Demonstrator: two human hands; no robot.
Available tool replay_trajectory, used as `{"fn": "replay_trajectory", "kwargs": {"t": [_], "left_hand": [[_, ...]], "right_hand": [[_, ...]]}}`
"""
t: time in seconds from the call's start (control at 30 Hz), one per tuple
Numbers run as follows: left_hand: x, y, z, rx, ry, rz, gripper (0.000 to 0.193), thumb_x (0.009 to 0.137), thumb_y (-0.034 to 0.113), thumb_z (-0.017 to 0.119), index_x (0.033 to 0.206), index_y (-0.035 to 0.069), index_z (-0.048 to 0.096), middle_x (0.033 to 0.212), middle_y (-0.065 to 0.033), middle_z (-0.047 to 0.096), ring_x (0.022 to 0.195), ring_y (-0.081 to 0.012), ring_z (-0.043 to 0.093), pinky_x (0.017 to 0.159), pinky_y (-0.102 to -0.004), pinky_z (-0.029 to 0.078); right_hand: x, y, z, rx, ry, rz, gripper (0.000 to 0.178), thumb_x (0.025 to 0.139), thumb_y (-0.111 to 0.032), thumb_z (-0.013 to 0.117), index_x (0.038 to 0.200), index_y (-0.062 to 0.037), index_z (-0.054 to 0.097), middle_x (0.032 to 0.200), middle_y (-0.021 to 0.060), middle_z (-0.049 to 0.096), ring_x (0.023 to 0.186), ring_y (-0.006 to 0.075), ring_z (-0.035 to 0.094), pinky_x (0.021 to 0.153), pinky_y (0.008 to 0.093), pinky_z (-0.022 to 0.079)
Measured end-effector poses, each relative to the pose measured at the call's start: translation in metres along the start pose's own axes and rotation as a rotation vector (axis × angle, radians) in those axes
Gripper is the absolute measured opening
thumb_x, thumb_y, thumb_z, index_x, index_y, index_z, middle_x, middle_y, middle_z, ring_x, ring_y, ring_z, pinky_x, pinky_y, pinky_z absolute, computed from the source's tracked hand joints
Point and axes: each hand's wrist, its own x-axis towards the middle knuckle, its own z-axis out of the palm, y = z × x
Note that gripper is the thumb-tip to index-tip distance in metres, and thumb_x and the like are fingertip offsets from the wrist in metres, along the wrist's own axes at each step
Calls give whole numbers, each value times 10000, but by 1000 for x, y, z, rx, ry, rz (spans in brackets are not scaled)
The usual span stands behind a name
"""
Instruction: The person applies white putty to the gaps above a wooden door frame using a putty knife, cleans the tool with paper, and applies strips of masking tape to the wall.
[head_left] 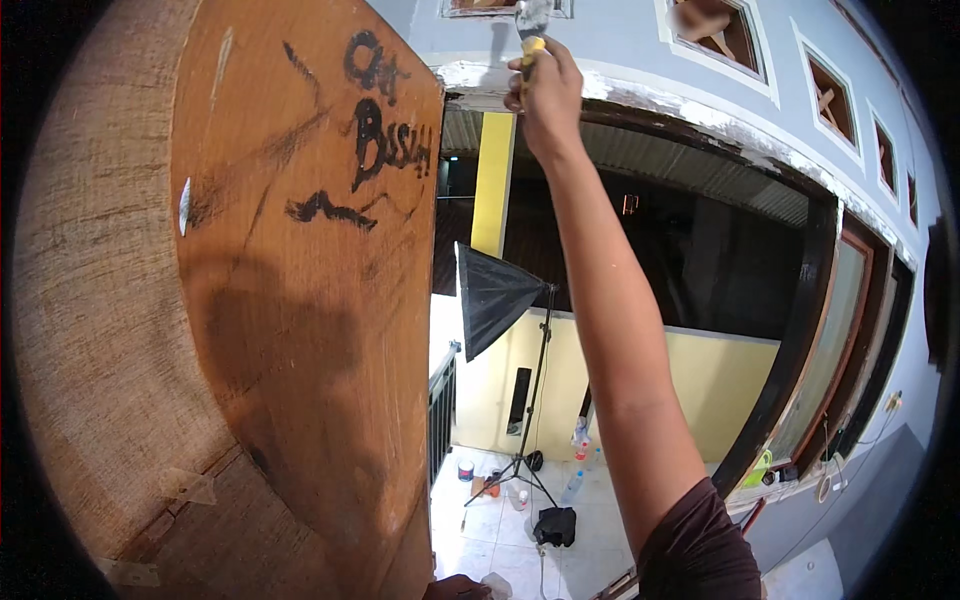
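My right arm reaches straight up across the view. At the top, my right hand is closed round the yellow and dark handle of a putty knife. Its blade is smeared with white paste and points up near the blue-grey wall. Below the blade runs the top beam of an opening, patched with rough white filler. At the lower edge only a small dark bit of my left hand shows, beside something whitish that I cannot make out. The left fingers are mostly hidden.
A brown wooden door with black scrawls stands close on the left. Beyond, a softbox lamp rises on a tripod from the tiled floor, among plastic bottles and a black bag. Framed windows line the right.
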Motion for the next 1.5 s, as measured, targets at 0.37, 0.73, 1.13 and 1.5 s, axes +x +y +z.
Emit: {"fn": "replay_trajectory", "kwargs": {"t": [0.37,0.73,1.13,1.5], "left_hand": [[14,-18,4,-1,-4,48,246,990,233,670,895,6,682,781,-116,640,692,-212,640,637,-372,511],[49,-33,19,9,-19,8,244,992,211,668,887,-7,702,774,-114,630,680,-206,633,631,-364,503],[113,-67,66,-307,-166,13,181,953,181,677,927,7,721,818,-140,638,745,-284,652,682,-384,512],[151,-63,78,-5,-155,503,211,932,203,672,966,6,736,862,-176,658,805,-342,661,721,-429,514]], "right_hand": [[42,-50,-81,-872,-323,-289,406,1061,-174,523,1464,-130,497,1048,126,737,774,191,685,663,343,529],[108,-137,-53,-1580,-579,-318,335,1012,-76,558,1321,-133,676,1243,206,698,1143,372,651,974,475,514],[141,-121,-60,-1989,-689,-812,640,843,147,483,1432,-93,557,1386,159,613,1334,360,509,1123,485,419],[143,-126,-54,-1975,-454,-1032,413,936,55,456,1322,-8,587,1250,225,660,1061,460,659,886,511,546]]}}
